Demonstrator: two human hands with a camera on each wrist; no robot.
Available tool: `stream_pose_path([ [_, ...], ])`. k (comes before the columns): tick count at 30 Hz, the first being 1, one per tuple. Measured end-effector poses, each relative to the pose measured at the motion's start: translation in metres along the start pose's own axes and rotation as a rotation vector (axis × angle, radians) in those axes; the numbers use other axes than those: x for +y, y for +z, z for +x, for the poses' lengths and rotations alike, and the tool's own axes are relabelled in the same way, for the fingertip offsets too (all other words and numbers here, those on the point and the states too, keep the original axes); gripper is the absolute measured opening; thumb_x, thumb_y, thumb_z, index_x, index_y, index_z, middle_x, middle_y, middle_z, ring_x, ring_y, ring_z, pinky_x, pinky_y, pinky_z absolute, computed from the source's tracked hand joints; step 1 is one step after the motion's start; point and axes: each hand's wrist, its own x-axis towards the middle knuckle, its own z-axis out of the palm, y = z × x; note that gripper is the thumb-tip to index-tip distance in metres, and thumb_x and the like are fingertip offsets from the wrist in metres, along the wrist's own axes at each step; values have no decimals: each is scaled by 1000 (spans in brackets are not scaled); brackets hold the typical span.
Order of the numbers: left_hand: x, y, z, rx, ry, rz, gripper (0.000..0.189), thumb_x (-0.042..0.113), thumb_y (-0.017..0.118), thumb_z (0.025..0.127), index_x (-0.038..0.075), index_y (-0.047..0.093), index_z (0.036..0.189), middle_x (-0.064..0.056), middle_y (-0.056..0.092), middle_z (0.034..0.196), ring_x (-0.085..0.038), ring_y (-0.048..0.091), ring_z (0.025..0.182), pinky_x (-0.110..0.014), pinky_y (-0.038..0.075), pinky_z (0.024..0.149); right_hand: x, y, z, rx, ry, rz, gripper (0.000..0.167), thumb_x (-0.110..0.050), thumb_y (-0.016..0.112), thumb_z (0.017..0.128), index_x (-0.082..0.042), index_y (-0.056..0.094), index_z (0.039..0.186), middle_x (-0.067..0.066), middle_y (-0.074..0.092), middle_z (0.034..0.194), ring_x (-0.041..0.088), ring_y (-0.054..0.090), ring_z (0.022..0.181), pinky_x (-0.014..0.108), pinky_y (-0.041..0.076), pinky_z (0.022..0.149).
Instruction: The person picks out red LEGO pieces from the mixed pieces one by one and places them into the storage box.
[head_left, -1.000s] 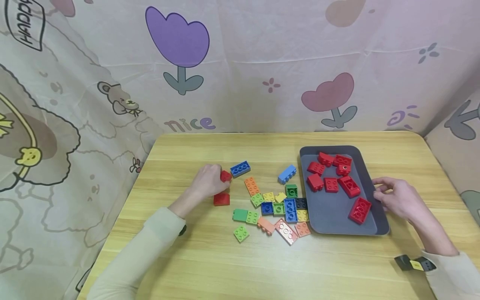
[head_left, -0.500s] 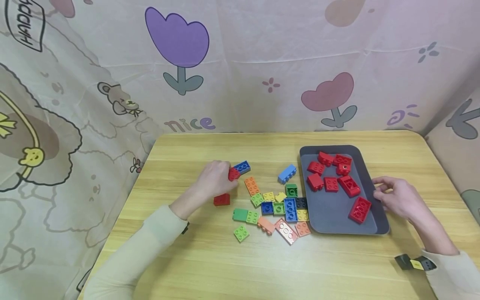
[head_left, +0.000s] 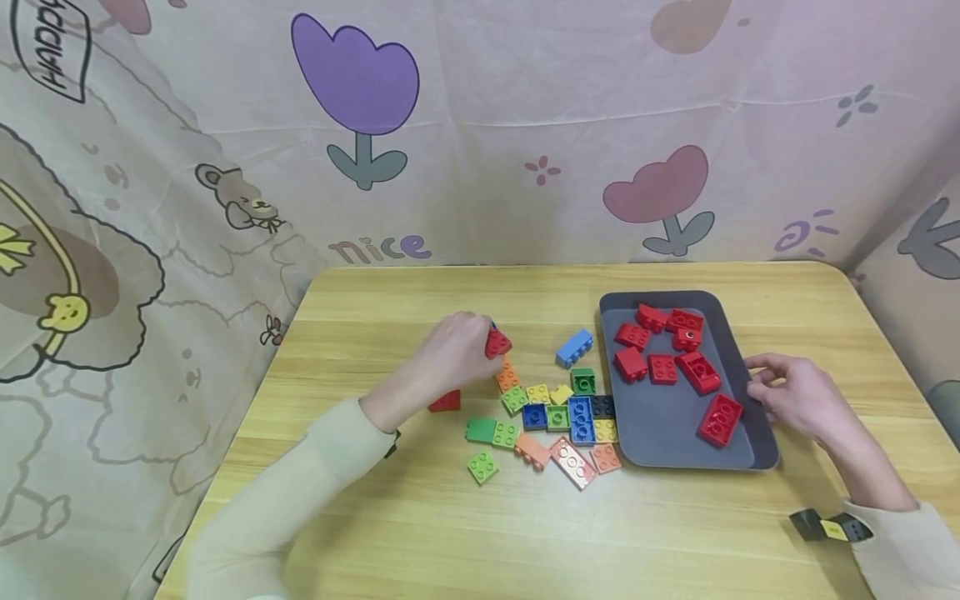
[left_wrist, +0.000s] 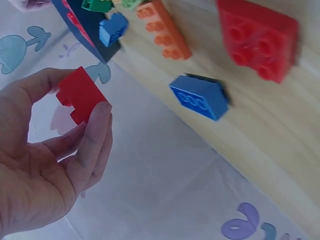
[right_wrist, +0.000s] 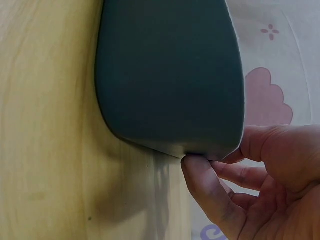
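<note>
My left hand pinches a red toy brick between thumb and fingers above the table's left-centre. In the left wrist view the brick shows its smooth underside edge and studs pointing toward the palm. A blue brick lies near this hand and is mostly hidden by it in the head view. Another red brick lies by the left wrist. At the right, my right hand grips the side of a dark grey tray, fingertips at its rim. Several red bricks lie inside.
Between left hand and tray lie several loose bricks: orange, green, yellow, a long blue one and a light blue one. A patterned cloth rises behind the wooden table.
My left hand has carried the red brick rightward, past the spot over the blue brick and toward the orange one. The right hand and tray have stayed still.
</note>
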Motion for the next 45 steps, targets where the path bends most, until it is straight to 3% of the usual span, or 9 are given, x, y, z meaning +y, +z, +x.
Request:
stream_pose_path([
  [8, 19, 4, 7, 4, 108, 7, 18, 20, 79, 88, 9, 65, 84, -2, 60, 72, -13, 52, 62, -20, 37, 52, 0, 0, 0, -5, 11, -8, 46, -3, 63, 98, 15, 52, 139, 35, 64, 112, 17, 65, 75, 26, 55, 56],
  [17, 46, 14, 16, -67, 157, -37, 23, 20, 79, 88, 13, 58, 78, 1, 55, 70, -8, 46, 58, -16, 33, 48, -1, 0, 0, -2, 3, -6, 45, -2, 63, 98, 16, 53, 138, 36, 65, 111, 15, 66, 74, 26, 55, 56],
  [24, 67, 23, 23, -97, 193, 13, 24, 23, 78, 89, 16, 58, 78, 3, 55, 70, -8, 50, 59, -16, 36, 49, -1, 0, 1, 0, -7, -2, 45, -2, 63, 97, 16, 54, 137, 35, 66, 110, 15, 68, 74, 26, 57, 56],
  [32, 85, 33, 29, -85, 289, 41, 35, 25, 77, 91, 18, 52, 68, 5, 48, 62, -6, 45, 52, -16, 29, 47, 0, 1, 1, 5, -14, -1, 45, -3, 64, 97, 15, 54, 137, 35, 67, 109, 10, 67, 71, 26, 57, 56],
  [45, 118, 49, 39, -101, 371, 115, 31, 35, 76, 93, 18, 58, 75, 8, 52, 65, -6, 52, 58, -16, 34, 48, -1, 0, 0, 2, -5, -2, 45, -2, 63, 97, 16, 54, 137, 34, 66, 108, 13, 68, 72, 27, 57, 56],
])
